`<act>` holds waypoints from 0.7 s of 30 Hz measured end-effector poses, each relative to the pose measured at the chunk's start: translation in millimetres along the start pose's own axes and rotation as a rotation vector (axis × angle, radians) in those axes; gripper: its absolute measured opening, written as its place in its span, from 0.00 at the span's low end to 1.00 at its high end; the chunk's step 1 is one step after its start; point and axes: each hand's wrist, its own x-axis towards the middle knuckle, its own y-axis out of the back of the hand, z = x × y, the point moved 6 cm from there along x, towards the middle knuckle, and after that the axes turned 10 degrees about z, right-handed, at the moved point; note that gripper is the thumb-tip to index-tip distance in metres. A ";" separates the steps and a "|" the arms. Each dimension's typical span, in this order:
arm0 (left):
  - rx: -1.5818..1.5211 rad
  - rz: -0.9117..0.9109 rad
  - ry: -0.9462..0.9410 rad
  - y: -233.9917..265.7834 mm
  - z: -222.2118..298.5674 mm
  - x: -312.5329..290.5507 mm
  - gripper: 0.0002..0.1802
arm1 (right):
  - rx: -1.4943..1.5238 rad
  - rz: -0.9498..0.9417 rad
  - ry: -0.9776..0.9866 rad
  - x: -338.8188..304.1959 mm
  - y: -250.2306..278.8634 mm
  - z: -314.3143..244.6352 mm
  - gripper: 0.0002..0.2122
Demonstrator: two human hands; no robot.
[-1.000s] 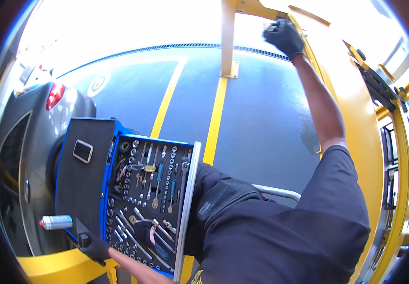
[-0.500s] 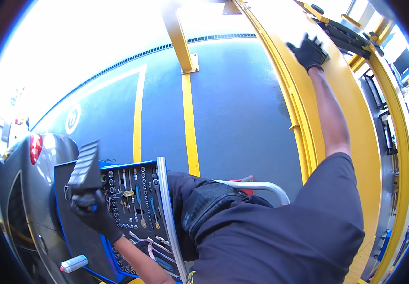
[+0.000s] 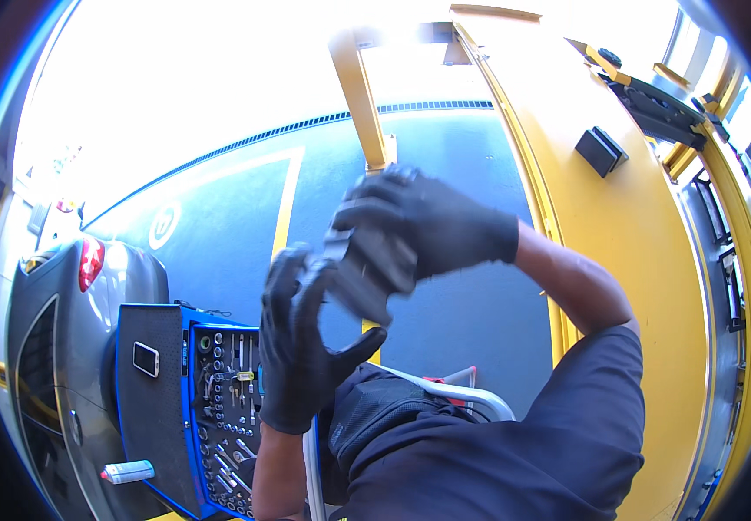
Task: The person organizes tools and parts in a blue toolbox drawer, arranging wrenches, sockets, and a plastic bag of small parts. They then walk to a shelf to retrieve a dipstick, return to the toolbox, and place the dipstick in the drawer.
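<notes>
My right hand point(image 3: 432, 217), in a black glove, grips a dark grey ribbed block point(image 3: 362, 282) at chest height over the blue floor. Motion blurs the block, and my fingers cover its upper part. Just to its left, my gloved left hand point(image 3: 293, 343) is open, thumb and fingers spread toward the block. Whether the left fingertips touch it I cannot tell. A second dark block point(image 3: 601, 152) sits on the yellow metal platform point(image 3: 627, 234) at the right, out of my hands' reach at this moment.
A blue tool cart point(image 3: 186, 391) stands at lower left with a drawer of sockets and wrenches point(image 3: 232, 382). On its top lie a phone point(image 3: 146, 359) and a spray can point(image 3: 128, 471). A grey car point(image 3: 89, 321) is beyond it. A yellow post point(image 3: 360, 104) rises ahead.
The ribbed block has passed from my left hand to my right. My right hand has come off the platform, leaving a dark block there. My left hand has moved right and opened.
</notes>
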 end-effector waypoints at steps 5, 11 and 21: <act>0.194 -0.041 0.267 51.2 -64.8 -54.4 0.34 | -0.631 0.085 -0.261 -51.6 43.6 165.5 0.26; 0.365 -0.252 0.804 167.3 -172.6 -284.0 0.32 | -0.886 0.213 -0.248 -186.5 158.7 344.8 0.27; 0.270 -0.318 1.157 151.8 -96.7 -385.6 0.41 | -0.976 0.038 -0.698 -210.8 187.7 456.0 0.21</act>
